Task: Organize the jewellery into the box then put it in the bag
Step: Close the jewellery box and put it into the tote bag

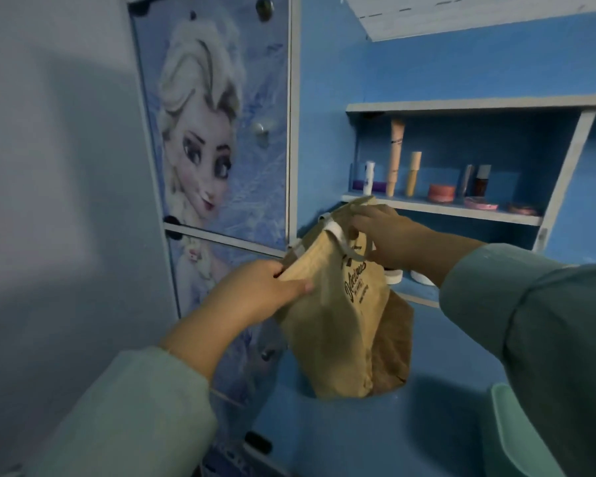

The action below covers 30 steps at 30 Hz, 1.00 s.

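Head camera looks down at a brown paper bag (338,321) standing upright on a blue desk surface (410,435), with both hands at its top. The left hand (255,290) grips the bag's near-left upper edge: the thumb lies along the outer face, pointing right, and the other fingers curl over the rim, so the paper is pinched between them. The right hand (389,239) is at the far-right part of the mouth, fingers bent down over the rim beside a pale handle loop (355,251); it seems to hold the rim or the handle, though the blur makes it hard to say which. Between the two hands the bag's mouth is pulled only narrowly apart, and a white strip (334,232) shows at the top edge. Dark script lettering runs down the bag's front. No box is visible; whether it sits inside the bag cannot be told.

Both arms wear pale green sleeves (530,321). A cabinet door (221,132) with a cartoon figure stands to the left, and a shelf (441,208) behind the bag carries several cosmetic tubes and small pots.
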Available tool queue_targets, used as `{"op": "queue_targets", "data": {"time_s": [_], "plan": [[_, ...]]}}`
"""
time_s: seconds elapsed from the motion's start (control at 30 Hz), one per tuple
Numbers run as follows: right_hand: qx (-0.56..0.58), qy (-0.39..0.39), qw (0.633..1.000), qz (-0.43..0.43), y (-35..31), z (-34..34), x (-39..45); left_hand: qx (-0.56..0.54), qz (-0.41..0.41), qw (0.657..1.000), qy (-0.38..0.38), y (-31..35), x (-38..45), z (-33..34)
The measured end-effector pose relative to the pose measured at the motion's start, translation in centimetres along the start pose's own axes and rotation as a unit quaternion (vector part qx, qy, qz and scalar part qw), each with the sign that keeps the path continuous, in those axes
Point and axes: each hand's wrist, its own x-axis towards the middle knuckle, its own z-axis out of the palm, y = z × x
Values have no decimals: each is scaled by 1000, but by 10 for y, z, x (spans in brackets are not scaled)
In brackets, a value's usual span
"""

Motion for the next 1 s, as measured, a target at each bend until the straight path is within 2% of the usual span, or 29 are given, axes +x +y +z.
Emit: {"op": "queue_targets", "data": {"time_s": [0.1, 0.3, 0.37, 0.47, 0.6, 0.67, 0.8, 0.9, 1.0], "plan": [[46, 16, 999, 25, 2, 4, 4, 46, 28, 998, -22, 1, 2, -6], [-32, 83, 996, 17, 18, -5, 1, 77, 123, 989, 1, 7, 5, 2], [-43, 71, 996, 16, 30, -10, -16, 77, 159, 984, 9, 11, 7, 1], [-123, 55, 991, -15, 51, -22, -51, 63, 195, 979, 1, 25, 10, 0], [-250, 111, 960, -67, 66, -43, -99, -13, 193, 981, -24, 55, 23, 5], [-255, 89, 960, -73, 73, -48, -123, -68, 191, 979, -23, 76, 32, 11], [-251, 94, 962, -58, 92, -51, -164, -15, 231, 973, -14, 116, 46, 27], [-255, 5, 967, 0, 94, -59, -188, 9, 246, 969, 2, 142, 55, 31], [-250, -25, 966, 66, 93, -68, -196, 29, 255, 966, 13, 166, 66, 17]]}}
